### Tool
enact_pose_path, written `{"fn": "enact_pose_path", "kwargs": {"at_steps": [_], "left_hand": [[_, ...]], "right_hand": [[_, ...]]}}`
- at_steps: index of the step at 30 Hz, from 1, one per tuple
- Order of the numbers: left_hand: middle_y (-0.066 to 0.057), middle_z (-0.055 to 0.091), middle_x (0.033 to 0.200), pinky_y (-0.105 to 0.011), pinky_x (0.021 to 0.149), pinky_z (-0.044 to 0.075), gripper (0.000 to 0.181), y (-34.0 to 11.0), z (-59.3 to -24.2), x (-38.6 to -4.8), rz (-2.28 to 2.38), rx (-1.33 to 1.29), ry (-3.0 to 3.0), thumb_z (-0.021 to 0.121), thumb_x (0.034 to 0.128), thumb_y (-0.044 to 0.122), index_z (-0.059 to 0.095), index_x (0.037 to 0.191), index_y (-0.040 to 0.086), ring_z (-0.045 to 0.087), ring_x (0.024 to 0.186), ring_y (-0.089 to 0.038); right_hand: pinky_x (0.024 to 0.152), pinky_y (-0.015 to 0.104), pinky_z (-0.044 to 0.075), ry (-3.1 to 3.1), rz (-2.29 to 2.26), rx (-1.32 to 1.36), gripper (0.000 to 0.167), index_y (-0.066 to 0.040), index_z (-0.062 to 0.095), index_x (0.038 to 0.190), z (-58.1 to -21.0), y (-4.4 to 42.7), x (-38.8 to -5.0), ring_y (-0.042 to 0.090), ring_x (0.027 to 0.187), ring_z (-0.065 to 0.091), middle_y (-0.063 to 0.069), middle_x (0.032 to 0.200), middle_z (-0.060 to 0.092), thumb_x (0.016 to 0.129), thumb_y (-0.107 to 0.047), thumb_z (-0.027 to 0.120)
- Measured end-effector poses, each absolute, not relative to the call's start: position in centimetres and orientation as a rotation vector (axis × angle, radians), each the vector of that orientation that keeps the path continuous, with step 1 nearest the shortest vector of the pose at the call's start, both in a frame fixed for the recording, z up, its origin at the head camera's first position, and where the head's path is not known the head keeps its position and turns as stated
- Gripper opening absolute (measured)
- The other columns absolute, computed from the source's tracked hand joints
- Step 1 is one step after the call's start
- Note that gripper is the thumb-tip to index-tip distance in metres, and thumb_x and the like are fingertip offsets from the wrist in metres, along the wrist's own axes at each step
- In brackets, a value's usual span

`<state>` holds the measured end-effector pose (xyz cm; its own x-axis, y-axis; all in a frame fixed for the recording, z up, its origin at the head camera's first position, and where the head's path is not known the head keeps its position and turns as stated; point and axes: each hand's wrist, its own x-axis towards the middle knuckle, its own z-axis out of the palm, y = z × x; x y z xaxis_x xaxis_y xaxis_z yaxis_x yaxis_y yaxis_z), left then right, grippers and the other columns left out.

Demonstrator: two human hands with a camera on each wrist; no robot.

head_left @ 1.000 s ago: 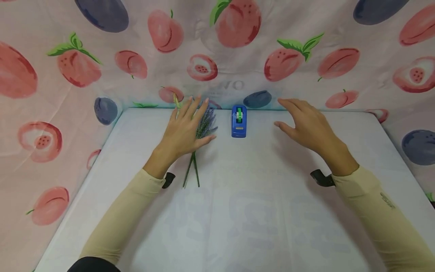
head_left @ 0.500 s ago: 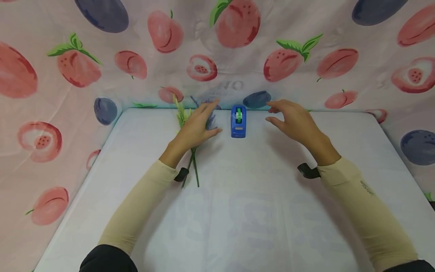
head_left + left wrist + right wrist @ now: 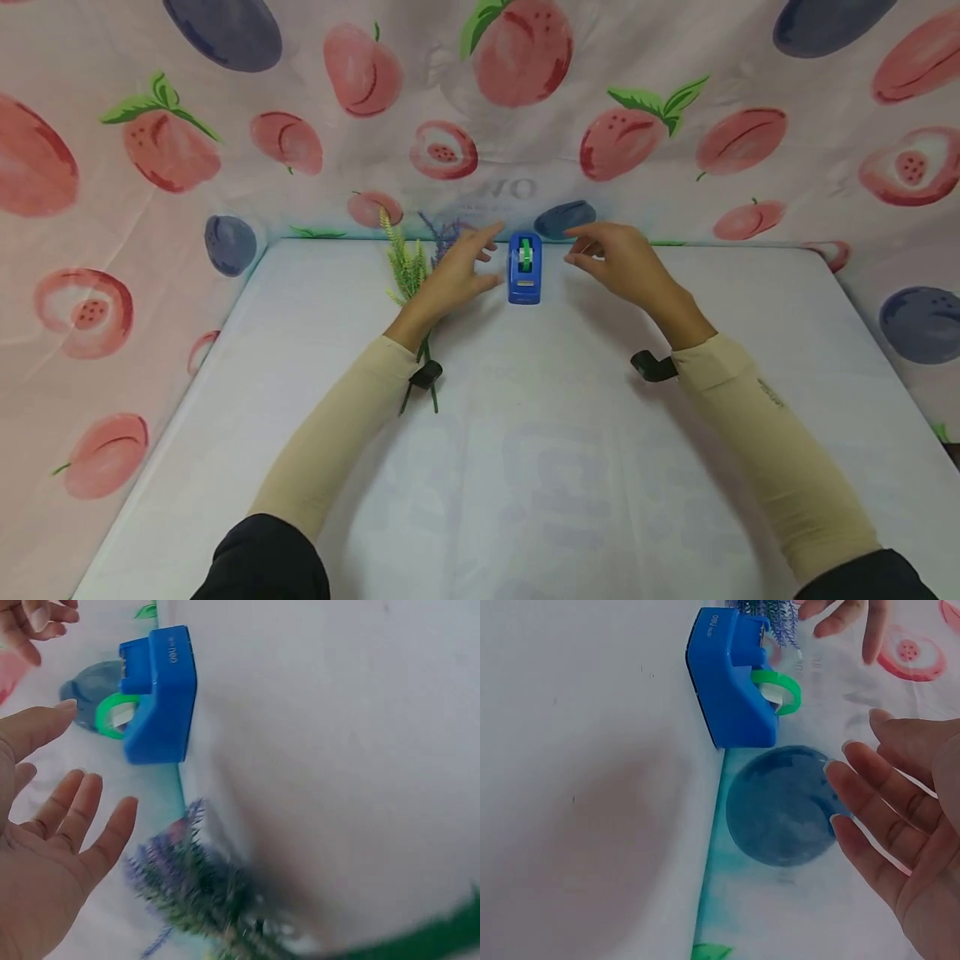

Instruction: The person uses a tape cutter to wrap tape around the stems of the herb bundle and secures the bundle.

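A blue tape dispenser with a green tape core stands near the back edge of the white table. On its left hovers my left hand, fingers spread and holding nothing. My right hand is on its right side, fingers loosely bent, also holding nothing. Neither hand touches the dispenser in the wrist views. Under and behind my left hand lie artificial flower sprigs, one yellow-green and one purple lavender. Their green stems cross toward the front, partly hidden by my left wrist.
The white table runs back to a peach-printed cloth that rises behind it and along the sides. A black wrist camera mount sticks out from my right sleeve, and another from my left one.
Both hands have moved inward, toward the tape dispenser from either side. My left hand has passed rightward over the flower sprigs, uncovering the yellow-green one. The dispenser stays in place.
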<state>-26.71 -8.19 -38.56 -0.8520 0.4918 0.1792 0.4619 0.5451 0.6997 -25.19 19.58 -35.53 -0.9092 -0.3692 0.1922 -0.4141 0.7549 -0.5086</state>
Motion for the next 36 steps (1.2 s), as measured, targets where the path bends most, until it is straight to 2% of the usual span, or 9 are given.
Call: {"fn": "enact_pose_path", "kwargs": {"at_steps": [4, 8, 12, 18, 26, 36], "left_hand": [[-0.023, 0.050, 0.135, -0.050, 0.102, 0.048, 0.076, -7.3, -39.2, -27.6, 1.257, 0.844, 2.669, 0.070, 0.0931, 0.002, 0.034, 0.159, 0.011, 0.055, 0.121, -0.034], [-0.020, 0.052, 0.132, -0.047, 0.101, 0.048, 0.074, -6.7, -39.7, -28.5, 1.274, 0.802, 2.638, 0.071, 0.0936, 0.003, 0.037, 0.158, 0.013, 0.056, 0.119, -0.031], [-0.016, 0.054, 0.127, -0.044, 0.095, 0.049, 0.072, -6.3, -40.2, -29.2, 1.364, 0.705, 2.565, 0.071, 0.0936, 0.004, 0.040, 0.157, 0.016, 0.056, 0.116, -0.029], [-0.011, 0.053, 0.123, -0.046, 0.083, 0.053, 0.067, -5.6, -41.3, -29.8, 1.514, 0.562, 2.390, 0.069, 0.0959, 0.005, 0.044, 0.155, 0.023, 0.056, 0.108, -0.027], [-0.020, 0.052, 0.115, -0.037, 0.070, 0.048, 0.063, -5.1, -41.7, -30.4, 1.568, 0.544, 2.353, 0.067, 0.0942, -0.002, 0.050, 0.150, 0.020, 0.055, 0.090, -0.024], [-0.015, 0.050, 0.104, -0.032, 0.064, 0.045, 0.065, -4.8, -42.3, -30.7, 1.597, 0.472, 2.376, 0.074, 0.0914, 0.002, 0.051, 0.150, 0.020, 0.050, 0.080, -0.020]], "right_hand": [[0.089, 0.046, 0.057, -2.866, 0.934, 0.652, 0.041, -0.005, 0.064, 0.135, -36.1, 19.1, -25.7, 0.029, 0.099, 0.070, 0.013, 0.106, 0.073, 0.097, -0.017, 0.071], [0.086, 0.045, 0.058, -2.871, 0.972, 0.665, 0.041, -0.005, 0.063, 0.136, -36.5, 18.8, -26.1, 0.027, 0.097, 0.071, 0.012, 0.107, 0.074, 0.097, -0.018, 0.070], [0.084, 0.046, 0.059, -2.858, 1.033, 0.681, 0.040, -0.004, 0.063, 0.136, -36.9, 18.5, -26.7, 0.028, 0.095, 0.071, 0.013, 0.107, 0.073, 0.098, -0.017, 0.070], [0.082, 0.046, 0.058, -2.827, 1.115, 0.710, 0.038, -0.004, 0.066, 0.133, -37.5, 18.1, -27.6, 0.028, 0.092, 0.072, 0.014, 0.108, 0.073, 0.097, -0.015, 0.071], [0.082, 0.045, 0.057, -2.853, 1.185, 0.692, 0.036, -0.005, 0.068, 0.131, -37.9, 16.7, -28.7, 0.030, 0.092, 0.069, 0.014, 0.108, 0.071, 0.097, -0.015, 0.071], [0.075, 0.038, 0.054, -2.881, 1.152, 0.669, 0.032, -0.006, 0.071, 0.127, -38.5, 15.2, -29.9, 0.025, 0.085, 0.067, 0.012, 0.103, 0.070, 0.097, -0.019, 0.071]]}}
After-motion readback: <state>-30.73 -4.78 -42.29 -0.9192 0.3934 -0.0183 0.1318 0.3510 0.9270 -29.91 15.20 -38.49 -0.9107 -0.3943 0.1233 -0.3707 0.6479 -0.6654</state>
